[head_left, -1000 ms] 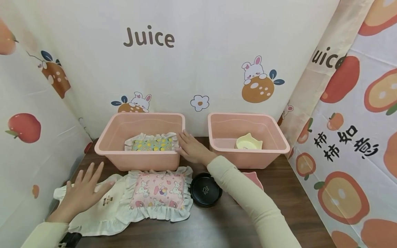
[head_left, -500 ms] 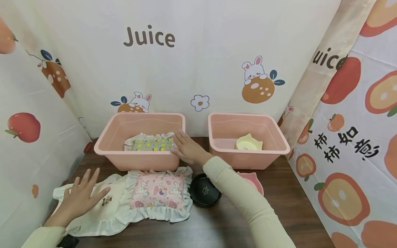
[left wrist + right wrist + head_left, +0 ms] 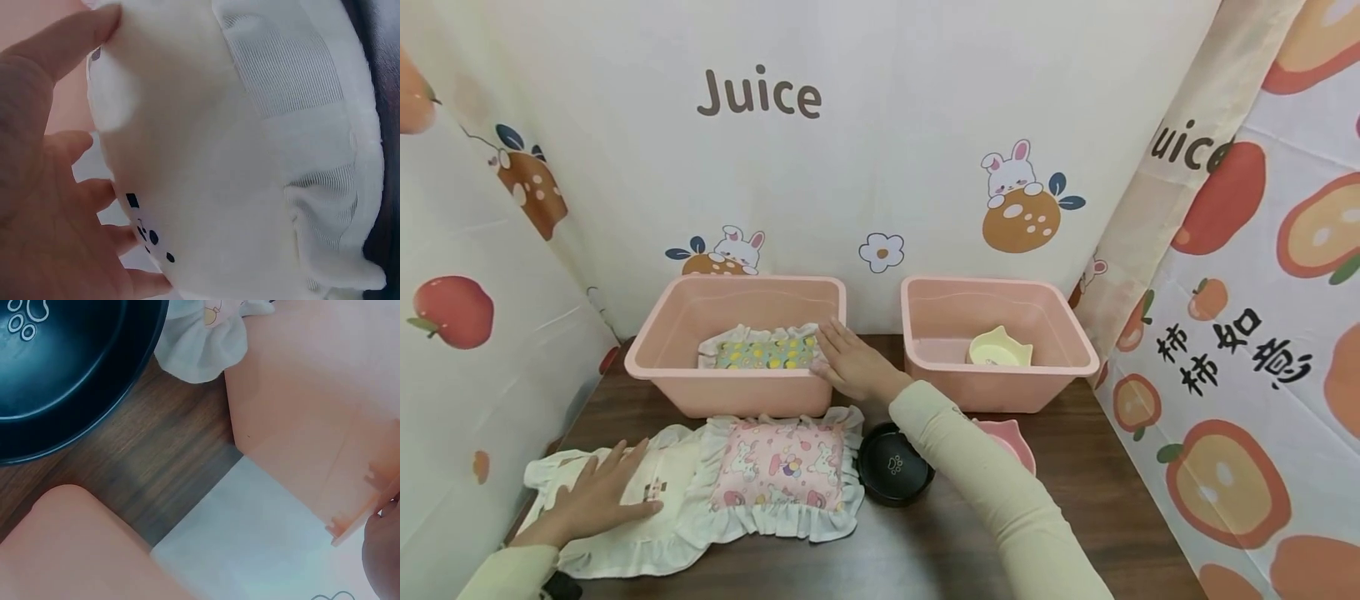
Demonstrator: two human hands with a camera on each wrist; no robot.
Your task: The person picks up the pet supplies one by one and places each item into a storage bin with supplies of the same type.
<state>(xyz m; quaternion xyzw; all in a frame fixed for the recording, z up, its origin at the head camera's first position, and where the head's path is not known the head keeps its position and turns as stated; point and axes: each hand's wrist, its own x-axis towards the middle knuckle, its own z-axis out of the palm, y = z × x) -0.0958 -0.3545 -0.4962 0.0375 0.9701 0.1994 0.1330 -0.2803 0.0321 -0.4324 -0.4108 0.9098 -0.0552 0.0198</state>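
Observation:
My left hand is spread over a white ruffled cushion with a small dark print. In the left wrist view its thumb and fingertips touch the cushion's cloth. My right hand reaches forward to the right rim of the left pink bin, fingers straight; only a bit of it shows in the right wrist view. Inside that bin lies a frilled cushion with a yellow and green pattern. A pink bunny-print cushion lies against the white one.
Below my right forearm are a black bowl with a paw print and a partly hidden pink bowl. The right pink bin holds a pale yellow cat-ear bowl. Printed cloth hangs behind the dark wooden table.
My left hand has lowered from above the white cushion down onto it. The right hand has shifted slightly left at the bin rim. Bins, bowls and cushions stay in place.

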